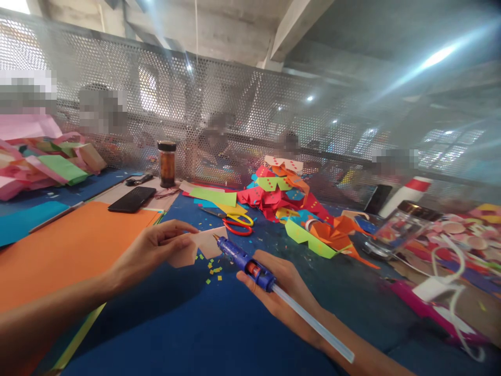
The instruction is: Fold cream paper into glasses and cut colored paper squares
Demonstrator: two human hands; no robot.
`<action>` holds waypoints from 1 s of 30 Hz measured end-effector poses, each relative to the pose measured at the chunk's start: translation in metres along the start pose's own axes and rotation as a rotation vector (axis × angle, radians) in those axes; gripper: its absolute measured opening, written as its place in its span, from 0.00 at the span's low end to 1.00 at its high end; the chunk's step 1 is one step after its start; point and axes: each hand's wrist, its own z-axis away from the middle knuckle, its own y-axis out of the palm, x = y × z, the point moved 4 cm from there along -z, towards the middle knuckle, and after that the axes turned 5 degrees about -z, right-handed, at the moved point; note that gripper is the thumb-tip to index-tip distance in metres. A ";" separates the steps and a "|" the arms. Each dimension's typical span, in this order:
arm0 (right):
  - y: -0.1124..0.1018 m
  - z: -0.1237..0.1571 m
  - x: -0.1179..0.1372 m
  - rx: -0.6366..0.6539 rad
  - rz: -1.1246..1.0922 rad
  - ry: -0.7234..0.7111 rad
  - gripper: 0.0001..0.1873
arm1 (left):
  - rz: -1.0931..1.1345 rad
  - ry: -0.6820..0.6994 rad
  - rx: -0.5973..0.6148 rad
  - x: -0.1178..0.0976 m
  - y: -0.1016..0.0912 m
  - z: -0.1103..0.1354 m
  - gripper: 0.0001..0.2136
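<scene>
My left hand (pixel 166 243) pinches a pale pink paper mask cutout (pixel 209 241) above the blue tabletop. In my right hand (pixel 284 287) is a blue hot glue gun (pixel 245 261), its nozzle over the right end of the pale cutout. A long translucent glue stick (pixel 313 321) sticks out of its back. Small green and yellow paper squares (pixel 213 270) lie on the table below the cutout. Just behind it are red-and-yellow-handled scissors (pixel 238 225), their blades partly covered by paper. I cannot tell whether the nozzle touches the paper.
Colourful paper masks (pixel 289 193) are heaped toward the back. Orange sheets (pixel 113 224), a black phone (pixel 132 199) and a dark-lidded jar (pixel 167 164) are at left. A glass jar (pixel 403 230) and a white-corded power strip (pixel 434 308) lie right. A perforated metal screen (pixel 235 99) stands behind.
</scene>
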 end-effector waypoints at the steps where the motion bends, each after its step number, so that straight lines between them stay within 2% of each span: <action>1: 0.000 0.000 0.000 0.001 0.004 0.000 0.14 | 0.002 0.002 0.001 0.000 0.000 0.000 0.15; 10: 0.000 0.000 0.000 -0.005 0.009 -0.016 0.17 | 0.038 -0.027 0.008 -0.001 0.001 0.000 0.14; 30: 0.002 0.001 -0.005 -0.027 -0.001 -0.065 0.15 | 0.091 -0.015 0.028 0.002 0.000 0.001 0.13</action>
